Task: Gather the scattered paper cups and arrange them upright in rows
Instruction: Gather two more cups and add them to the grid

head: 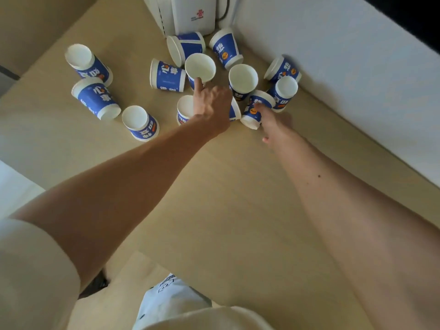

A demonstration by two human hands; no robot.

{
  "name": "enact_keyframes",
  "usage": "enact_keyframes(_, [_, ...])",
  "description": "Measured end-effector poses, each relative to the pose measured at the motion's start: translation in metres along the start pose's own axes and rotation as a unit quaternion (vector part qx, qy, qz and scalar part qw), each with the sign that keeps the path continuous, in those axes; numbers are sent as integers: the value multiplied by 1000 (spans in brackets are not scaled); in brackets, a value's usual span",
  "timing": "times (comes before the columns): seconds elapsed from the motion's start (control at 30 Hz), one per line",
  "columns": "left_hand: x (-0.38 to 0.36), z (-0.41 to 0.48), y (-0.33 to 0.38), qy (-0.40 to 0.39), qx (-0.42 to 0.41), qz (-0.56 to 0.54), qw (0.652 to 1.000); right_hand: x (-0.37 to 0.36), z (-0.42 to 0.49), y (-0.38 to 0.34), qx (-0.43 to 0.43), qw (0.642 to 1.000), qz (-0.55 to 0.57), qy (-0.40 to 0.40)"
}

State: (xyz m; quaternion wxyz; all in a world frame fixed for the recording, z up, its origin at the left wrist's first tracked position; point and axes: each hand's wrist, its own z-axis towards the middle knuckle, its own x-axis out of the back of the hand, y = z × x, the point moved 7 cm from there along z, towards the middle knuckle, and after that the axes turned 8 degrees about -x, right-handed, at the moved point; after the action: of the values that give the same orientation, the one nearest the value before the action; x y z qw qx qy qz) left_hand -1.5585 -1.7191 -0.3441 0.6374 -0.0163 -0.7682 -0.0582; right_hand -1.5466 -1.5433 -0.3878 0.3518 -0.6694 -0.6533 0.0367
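Head view: no rows yet, most paper cups (95,98) tipped; left hand (210,106) touches an upright cup (200,66), grip unclear; right hand (273,122) clasps a tipped cup (256,113).

~12 blue/wht paper cups (140,122) scattered on tbl (214,186); some upright, others on sides.
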Motion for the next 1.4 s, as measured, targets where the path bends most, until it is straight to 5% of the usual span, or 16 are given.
enact_keyframes(0.27, [4, -20, 21, -5, -14, -5, 1000, -14, 20, -18, 38, 999, -35, 14])
enact_keyframes(0.5, [12, -68, 17, 30, 29, -156, 987, 3, 16, 3, 57, 998, -26, 0])
enact_keyframes(0.67, [6, -116, 9, 32, 99, -453, 886, 54, -14, 48, 82, 996, 27, 7])
enact_keyframes(0.77, [5, -145, 21, 57, 109, -512, 850, 94, -43, 75, 108, 992, 66, 20])
enact_keyframes(1.07, [38, -196, 122, 91, 10, -561, 823, 213, -125, 138, 228, 952, 193, 66])
enact_keyframes(1.4, [58, -302, 268, 92, -94, -562, 817, 360, -178, 283, 237, 914, 307, 115])
